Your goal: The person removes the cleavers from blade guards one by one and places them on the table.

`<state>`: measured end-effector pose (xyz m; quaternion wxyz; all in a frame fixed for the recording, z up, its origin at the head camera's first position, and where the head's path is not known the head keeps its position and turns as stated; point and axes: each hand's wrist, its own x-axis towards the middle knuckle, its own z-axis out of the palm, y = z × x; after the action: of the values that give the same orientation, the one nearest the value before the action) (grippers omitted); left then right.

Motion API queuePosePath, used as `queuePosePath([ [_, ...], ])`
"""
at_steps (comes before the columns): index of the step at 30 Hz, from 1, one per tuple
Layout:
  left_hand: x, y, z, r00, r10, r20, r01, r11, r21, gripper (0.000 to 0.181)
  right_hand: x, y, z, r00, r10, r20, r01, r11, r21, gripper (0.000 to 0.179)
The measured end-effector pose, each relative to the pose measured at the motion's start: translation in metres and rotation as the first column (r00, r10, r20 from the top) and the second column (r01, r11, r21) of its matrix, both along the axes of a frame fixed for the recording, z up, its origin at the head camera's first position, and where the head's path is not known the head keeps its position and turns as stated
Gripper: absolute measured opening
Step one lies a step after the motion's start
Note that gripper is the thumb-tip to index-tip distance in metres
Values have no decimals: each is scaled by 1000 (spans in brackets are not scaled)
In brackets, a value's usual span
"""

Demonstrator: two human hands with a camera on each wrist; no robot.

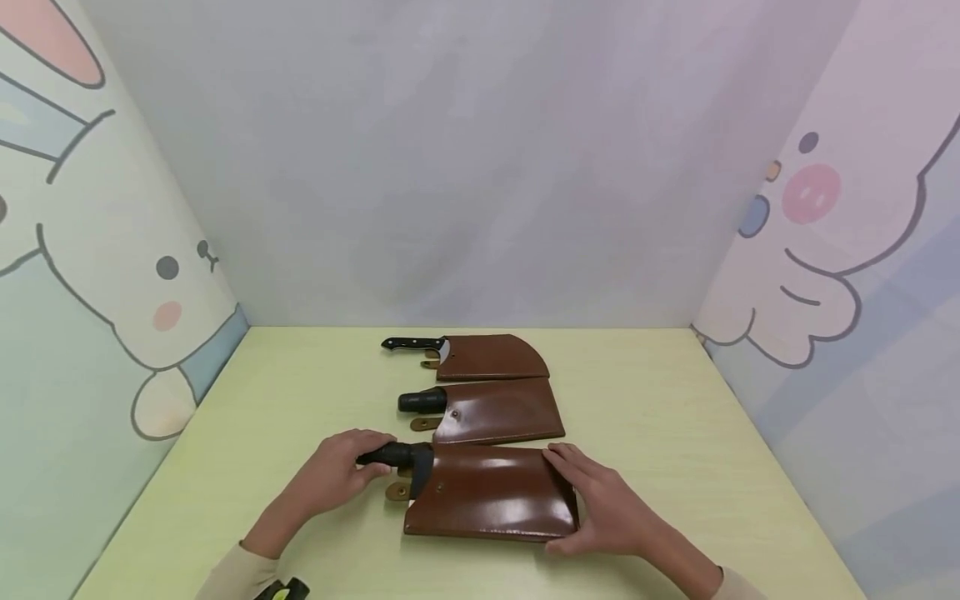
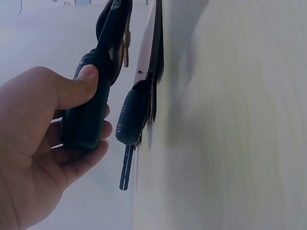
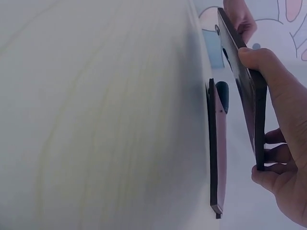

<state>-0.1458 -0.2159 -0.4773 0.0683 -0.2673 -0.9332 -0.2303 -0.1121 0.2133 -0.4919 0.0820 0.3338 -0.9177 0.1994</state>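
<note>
My left hand grips the black handle of the nearest cleaver, thumb on top and fingers beneath. Its blade is mostly hidden inside a glossy brown sheath, with a dark part of it showing near the handle. At the sheath's right end, my right hand holds it by the edges, thumb on one side and fingers on the other. Both wrist views show this cleaver held off the table. A strap tab with a snap sticks out below the handle.
Behind lie two more sheathed cleavers: a middle one in a brown sheath with a black handle, and a farther one with a riveted handle. They rest on a pale yellow table. Walls with cartoon animals enclose three sides.
</note>
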Motion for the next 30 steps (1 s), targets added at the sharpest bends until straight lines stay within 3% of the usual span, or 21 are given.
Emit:
queuePosePath([
  [10, 3, -10, -2, 1000, -6, -24, 7, 1000, 29, 34, 1, 3, 2, 999, 10, -46, -10, 1000, 1, 115],
  [14, 5, -14, -1, 1000, 17, -22, -17, 1000, 25, 35, 1, 6, 1, 998, 3, -65, -3, 1000, 2, 115],
  [21, 5, -20, 2, 999, 39, -17, -39, 999, 3, 36, 2, 10, 1, 999, 8, -48, -8, 1000, -9, 114],
  [30, 6, -30, 4, 997, 58, -56, -56, 998, 31, 37, -1, 18, 0, 998, -9, -65, 7, 999, -32, 116],
])
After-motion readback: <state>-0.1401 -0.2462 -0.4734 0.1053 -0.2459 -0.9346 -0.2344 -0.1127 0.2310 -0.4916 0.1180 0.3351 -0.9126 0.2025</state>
